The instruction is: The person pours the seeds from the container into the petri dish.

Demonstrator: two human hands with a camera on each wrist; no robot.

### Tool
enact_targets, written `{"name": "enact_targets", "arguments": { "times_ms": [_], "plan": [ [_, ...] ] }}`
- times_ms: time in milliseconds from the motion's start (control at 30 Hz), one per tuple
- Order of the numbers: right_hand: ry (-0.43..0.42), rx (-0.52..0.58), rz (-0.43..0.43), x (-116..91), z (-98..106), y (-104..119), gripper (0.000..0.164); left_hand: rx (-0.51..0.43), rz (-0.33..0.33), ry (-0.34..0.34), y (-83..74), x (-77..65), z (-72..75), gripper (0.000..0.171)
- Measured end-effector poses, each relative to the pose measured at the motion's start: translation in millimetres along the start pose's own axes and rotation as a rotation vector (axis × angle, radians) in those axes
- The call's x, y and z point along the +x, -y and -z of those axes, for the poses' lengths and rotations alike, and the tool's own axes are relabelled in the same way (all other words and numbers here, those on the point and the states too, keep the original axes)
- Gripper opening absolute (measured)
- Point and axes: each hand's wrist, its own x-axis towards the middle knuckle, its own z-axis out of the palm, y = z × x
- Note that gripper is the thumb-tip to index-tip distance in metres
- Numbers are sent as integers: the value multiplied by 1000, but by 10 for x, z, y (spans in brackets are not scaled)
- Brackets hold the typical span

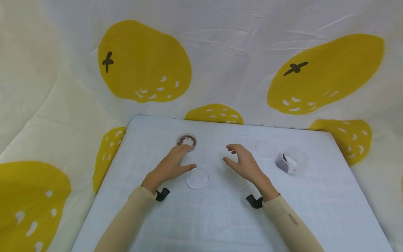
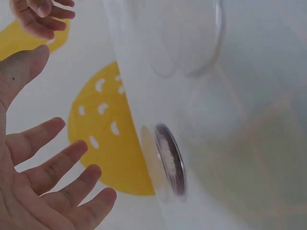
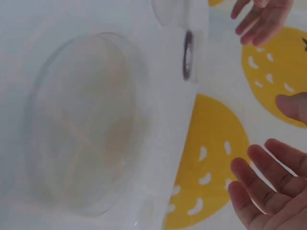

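Observation:
My left hand (image 1: 173,164) hovers with fingers spread and nothing in it, as the left wrist view also shows. Just past its fingertips stands a round clear dish (image 1: 186,140) with dark brown and white contents. Near the left thumb lies a clear round dish (image 1: 197,177). My right hand (image 1: 245,164) is likewise raised, its fingers loosely bent and holding nothing. Below it is another clear round dish (image 1: 235,181), partly hidden by the hand in the head view; in the right wrist view this transparent dish (image 3: 86,129) looks large and close.
Two thin clear discs (image 1: 266,148) lie at the back, right of centre. Farther right, a clear container (image 1: 297,159) stands with a dark and white item (image 1: 286,163) against or inside it; I cannot tell which. A cloth (image 1: 226,77) with yellow fruit prints hangs behind the table (image 1: 207,224).

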Motion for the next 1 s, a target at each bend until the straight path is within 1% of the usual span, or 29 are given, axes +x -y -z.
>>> {"name": "enact_targets", "arguments": {
  "times_ms": [100, 200, 333, 500, 600, 667, 800, 867, 1000],
  "plan": [
    [-45, 5, -22, -178, 52, -32, 47, -21, -42, -16, -92, -80, -30, 69],
    [-92, 10, -33, -340, 82, -74, 45, -40, -59, -21, -187, -148, -62, 66],
    [-159, 4, -13, -511, 101, -159, 43, -60, -61, -27, -277, -216, -114, 64],
    [-237, -4, 6, -666, 120, -269, 42, -58, -52, -47, -322, -252, -198, 63],
    [-282, -14, 1, -742, 133, -334, 42, -54, -52, -65, -326, -243, -251, 63],
    [-314, -17, -10, -787, 154, -380, 42, -66, -65, -84, -328, -225, -279, 63],
    [-378, -32, -60, -875, 225, -480, 43, -104, -95, -108, -350, -166, -317, 63],
    [-401, -43, -88, -921, 268, -528, 43, -116, -104, -108, -369, -130, -331, 63],
    [-442, -68, -128, -1010, 366, -614, 43, -98, -125, -96, -412, -38, -360, 64]
  ]
}}
